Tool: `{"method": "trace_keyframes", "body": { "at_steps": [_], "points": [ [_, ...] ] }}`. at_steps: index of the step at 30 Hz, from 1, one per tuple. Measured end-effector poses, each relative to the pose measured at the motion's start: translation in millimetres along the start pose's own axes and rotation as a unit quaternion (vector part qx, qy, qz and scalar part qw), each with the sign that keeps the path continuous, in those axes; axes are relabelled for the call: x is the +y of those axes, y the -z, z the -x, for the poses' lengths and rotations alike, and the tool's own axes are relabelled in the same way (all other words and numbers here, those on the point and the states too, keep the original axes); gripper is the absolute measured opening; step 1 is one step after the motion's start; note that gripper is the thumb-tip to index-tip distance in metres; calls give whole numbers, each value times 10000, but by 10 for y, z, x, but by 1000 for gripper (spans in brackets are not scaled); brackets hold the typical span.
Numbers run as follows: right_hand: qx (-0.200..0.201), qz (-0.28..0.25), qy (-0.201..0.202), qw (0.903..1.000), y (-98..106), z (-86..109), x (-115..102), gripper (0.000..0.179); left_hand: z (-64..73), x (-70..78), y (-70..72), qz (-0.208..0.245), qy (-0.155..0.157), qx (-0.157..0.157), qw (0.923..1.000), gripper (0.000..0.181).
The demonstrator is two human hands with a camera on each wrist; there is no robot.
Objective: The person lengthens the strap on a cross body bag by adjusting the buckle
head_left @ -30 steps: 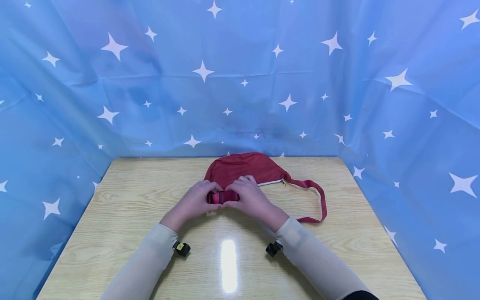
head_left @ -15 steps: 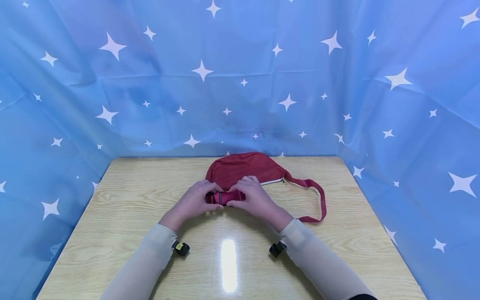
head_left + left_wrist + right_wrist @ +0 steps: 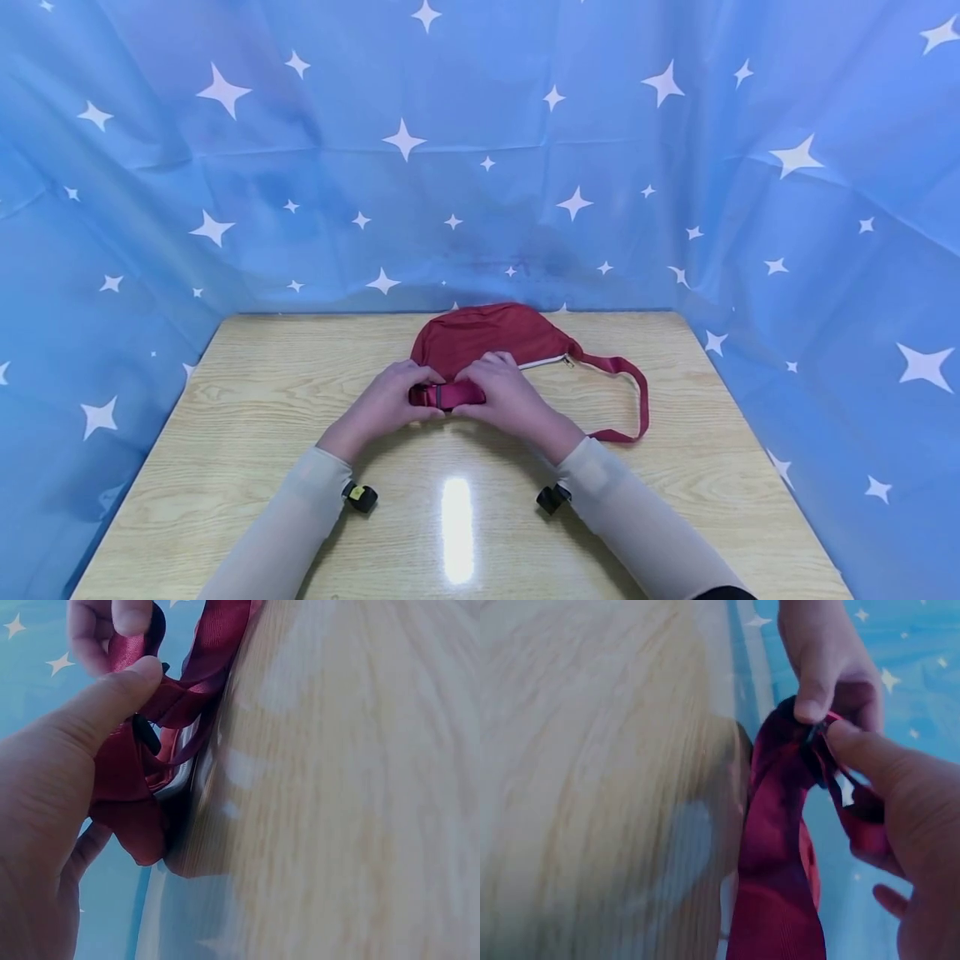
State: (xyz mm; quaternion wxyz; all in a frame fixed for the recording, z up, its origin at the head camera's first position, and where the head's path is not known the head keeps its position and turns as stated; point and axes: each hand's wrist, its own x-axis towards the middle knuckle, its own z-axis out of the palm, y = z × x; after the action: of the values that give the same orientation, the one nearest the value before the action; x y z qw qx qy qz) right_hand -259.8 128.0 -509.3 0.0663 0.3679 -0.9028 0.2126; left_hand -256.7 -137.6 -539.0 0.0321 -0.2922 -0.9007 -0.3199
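Note:
A dark red waist bag (image 3: 487,333) lies at the back of the wooden table, with its white zipper along the near side. In front of it, my left hand (image 3: 378,402) and right hand (image 3: 510,402) pinch the bag's red strap (image 3: 463,394) between thumbs and fingers, one at each end of a short stretch. A black buckle piece (image 3: 439,396) crosses the strap between them. The right wrist view shows a black plastic part (image 3: 814,739) where the two thumbs meet, and the flat strap (image 3: 776,870) hanging towards the camera. Fingers behind the strap are partly hidden.
The strap's loose loop (image 3: 643,400) curves over the table on the right, beside a small zipper pull (image 3: 568,362). Wooden table (image 3: 262,433) surface surrounds the hands. A blue curtain (image 3: 480,167) with white stars closes off the back and both sides.
My right hand has shifted slightly right and then a little back, showing a bit more strap between the hands. The left hand keeps its grip almost in place.

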Motion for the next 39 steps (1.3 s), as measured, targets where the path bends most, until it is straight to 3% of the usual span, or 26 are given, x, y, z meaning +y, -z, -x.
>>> {"method": "trace_keyframes", "body": {
  "at_steps": [3,9,25,39],
  "points": [
    [-146,319,135,9993,-35,-38,-28,42,-2,1,6,-31,-20,-53,10000,50],
    [-24,540,292,9981,-55,-56,-56,40,3,-17,9,-55,-73,-45,9999,52],
    [174,249,265,9992,39,18,7,33,5,-80,10,43,-203,108,9997,50],
    [314,-13,153,9994,87,122,120,39,40,-108,50,80,-35,112,9999,51]
  ]
}}
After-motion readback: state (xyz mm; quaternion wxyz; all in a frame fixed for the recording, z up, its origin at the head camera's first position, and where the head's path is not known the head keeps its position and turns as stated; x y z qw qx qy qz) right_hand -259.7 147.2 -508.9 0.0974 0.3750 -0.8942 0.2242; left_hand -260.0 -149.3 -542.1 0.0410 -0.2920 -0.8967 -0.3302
